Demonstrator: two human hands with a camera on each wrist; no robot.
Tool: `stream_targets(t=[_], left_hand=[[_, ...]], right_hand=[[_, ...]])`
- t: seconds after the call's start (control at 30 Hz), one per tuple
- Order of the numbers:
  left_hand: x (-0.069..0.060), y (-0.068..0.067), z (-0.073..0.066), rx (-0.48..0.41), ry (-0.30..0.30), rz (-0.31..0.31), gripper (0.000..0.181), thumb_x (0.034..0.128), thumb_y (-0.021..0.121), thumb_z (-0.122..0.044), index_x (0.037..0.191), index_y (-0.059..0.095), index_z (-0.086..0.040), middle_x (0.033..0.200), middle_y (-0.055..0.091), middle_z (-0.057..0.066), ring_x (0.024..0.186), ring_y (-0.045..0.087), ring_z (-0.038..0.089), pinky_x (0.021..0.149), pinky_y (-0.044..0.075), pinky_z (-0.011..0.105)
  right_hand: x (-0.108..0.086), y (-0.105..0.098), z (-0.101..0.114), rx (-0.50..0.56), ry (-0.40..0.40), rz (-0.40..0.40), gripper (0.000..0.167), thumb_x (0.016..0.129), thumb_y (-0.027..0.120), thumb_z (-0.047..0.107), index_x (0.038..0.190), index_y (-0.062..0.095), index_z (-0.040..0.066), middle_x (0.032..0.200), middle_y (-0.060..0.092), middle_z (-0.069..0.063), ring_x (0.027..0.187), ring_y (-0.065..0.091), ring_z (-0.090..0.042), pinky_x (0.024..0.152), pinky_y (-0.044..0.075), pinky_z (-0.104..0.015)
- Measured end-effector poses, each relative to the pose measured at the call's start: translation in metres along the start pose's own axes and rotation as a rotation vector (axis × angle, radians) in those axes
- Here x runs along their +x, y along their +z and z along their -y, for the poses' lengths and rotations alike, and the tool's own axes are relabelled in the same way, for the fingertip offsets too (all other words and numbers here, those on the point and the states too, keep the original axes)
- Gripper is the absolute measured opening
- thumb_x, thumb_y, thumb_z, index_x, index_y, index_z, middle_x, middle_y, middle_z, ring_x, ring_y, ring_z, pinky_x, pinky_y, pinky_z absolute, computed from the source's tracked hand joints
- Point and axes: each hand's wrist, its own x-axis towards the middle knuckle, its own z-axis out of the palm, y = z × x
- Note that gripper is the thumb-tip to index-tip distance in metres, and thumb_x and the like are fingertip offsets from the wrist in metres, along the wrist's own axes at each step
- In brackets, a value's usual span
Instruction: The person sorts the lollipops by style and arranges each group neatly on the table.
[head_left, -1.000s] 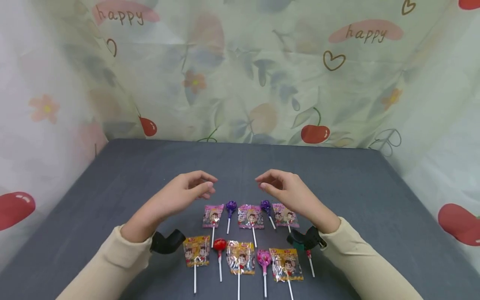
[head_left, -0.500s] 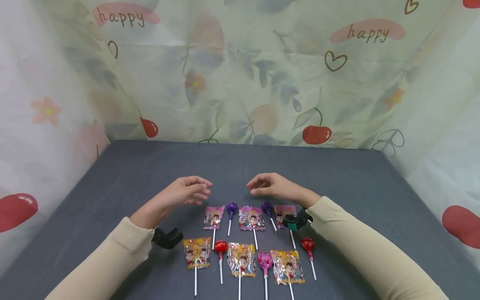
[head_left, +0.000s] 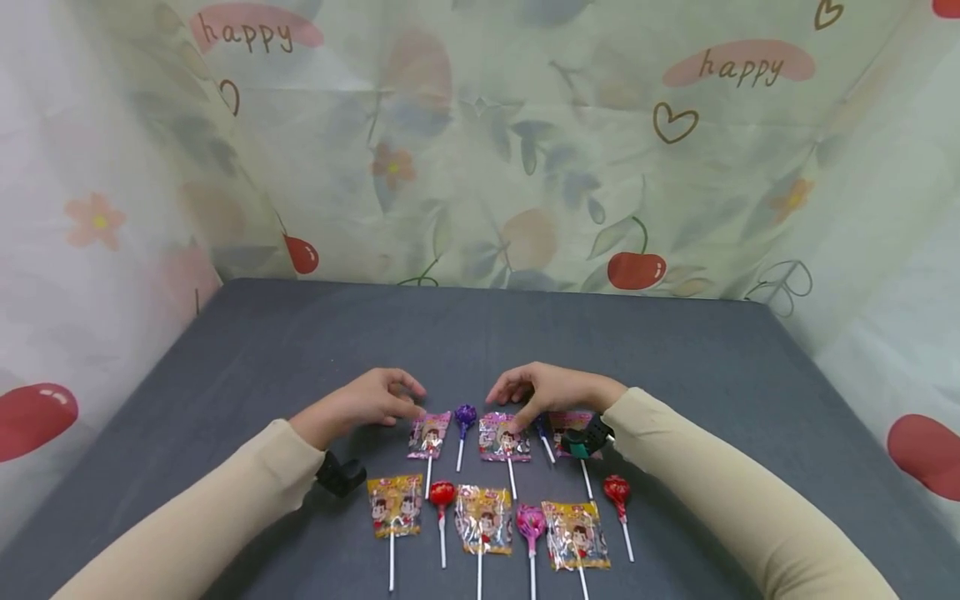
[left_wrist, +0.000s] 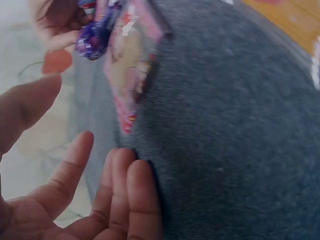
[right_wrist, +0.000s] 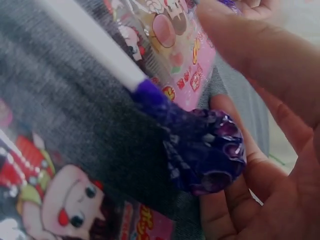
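My left hand (head_left: pixel 367 398) is at the upper left corner of the left pink-wrapped lollipop (head_left: pixel 427 437), thumb near its edge. In the left wrist view the fingers of that hand (left_wrist: pixel 100 200) are spread and hold nothing. My right hand (head_left: pixel 551 388) is over the middle pink-wrapped lollipop (head_left: pixel 495 437), its thumb over the wrapper; contact is unclear. It partly hides the right purple lollipop (head_left: pixel 543 433), whose round head (right_wrist: pixel 210 150) lies between thumb and fingers in the right wrist view, not visibly gripped. Another purple lollipop (head_left: pixel 465 415) lies between the hands.
On the dark table (head_left: pixel 375 325) the front row has yellow-wrapped lollipops (head_left: pixel 394 504), red ones (head_left: pixel 442 493) and a pink one (head_left: pixel 531 521). The right pink-wrapped lollipop (head_left: pixel 564 422) lies partly under my right wrist. A patterned cloth (head_left: pixel 480 167) hangs behind.
Both hands have come down toward the back row of lollipops. The right hand has also moved left since the earliest frame, and its thumb now extends over the middle pink wrapper.
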Motion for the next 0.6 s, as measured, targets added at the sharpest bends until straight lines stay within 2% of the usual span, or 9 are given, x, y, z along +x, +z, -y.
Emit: stream_targets(t=[0.13,0.33,0.6], left_hand=[[0.003,0.002,-0.001,0.057,0.014,0.010,0.037,0.0786,0.078,-0.008,0.112,0.062,-0.003,0.093,0.058,0.007,0.075,0.050,0.015,0.062,0.046,0.024],[0.004,0.009,-0.004,0.160,0.015,-0.011,0.043,0.0698,0.087,-0.012,0.107,0.065,-0.008,0.096,0.053,0.008,0.081,0.046,0.019,0.065,0.039,0.027],[0.006,0.014,-0.006,0.223,-0.022,-0.025,0.048,0.0693,0.088,-0.020,0.108,0.061,-0.011,0.099,0.051,0.010,0.084,0.046,0.021,0.067,0.037,0.030]], right_hand=[[0.001,0.001,0.000,-0.011,0.006,0.016,0.039,0.080,0.080,0.010,0.116,0.068,0.011,0.114,0.060,-0.006,0.100,0.052,-0.019,0.088,0.044,-0.031],[0.003,0.003,-0.002,-0.007,0.010,0.013,0.036,0.079,0.080,0.011,0.113,0.070,0.012,0.113,0.060,-0.005,0.096,0.049,-0.020,0.085,0.043,-0.030],[0.003,0.006,0.001,-0.057,0.032,-0.031,0.035,0.077,0.082,0.010,0.110,0.072,0.013,0.116,0.058,-0.005,0.098,0.048,-0.020,0.086,0.042,-0.030]])
